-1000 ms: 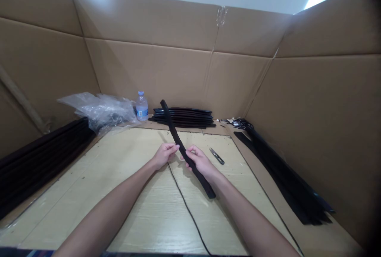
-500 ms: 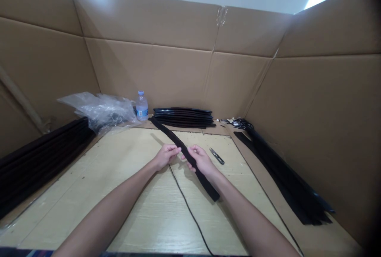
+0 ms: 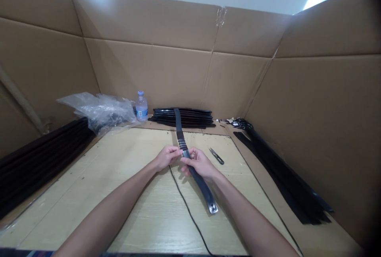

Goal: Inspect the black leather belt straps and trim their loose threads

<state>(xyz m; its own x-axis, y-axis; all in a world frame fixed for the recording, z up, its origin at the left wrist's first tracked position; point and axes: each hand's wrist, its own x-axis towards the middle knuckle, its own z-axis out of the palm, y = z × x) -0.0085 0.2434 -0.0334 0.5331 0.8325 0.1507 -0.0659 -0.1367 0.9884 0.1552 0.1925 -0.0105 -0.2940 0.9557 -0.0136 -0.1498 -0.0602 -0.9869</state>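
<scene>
A long, gently curved black strip [image 3: 202, 183] slants across the middle of the table, its glossy face up. Its near end has a small hole. Several dark bands [image 3: 182, 142] lie across its middle, with lighter gaps between them. My right hand [image 3: 198, 164] is closed around the strip just below the bands, thumb on top. At the strip's left edge, my left hand [image 3: 166, 157] is pinched shut. A thin black cord [image 3: 186, 201] runs from under that hand to the table's front edge; its upper end is hidden by the fingers.
Small thread snips [image 3: 216, 156] lie right of my hands. Stacked black strips [image 3: 190, 118] stand at the back beside a water bottle [image 3: 141, 107] and clear plastic bags [image 3: 104, 110]. More dark strips lie left [image 3: 38, 161] and right [image 3: 285, 181]. Cardboard walls [image 3: 149, 66] surround the table.
The strip has been turned over, from its matte face to its glossy, banded face, and points more directly away from me. Both hands stay in nearly the same place.
</scene>
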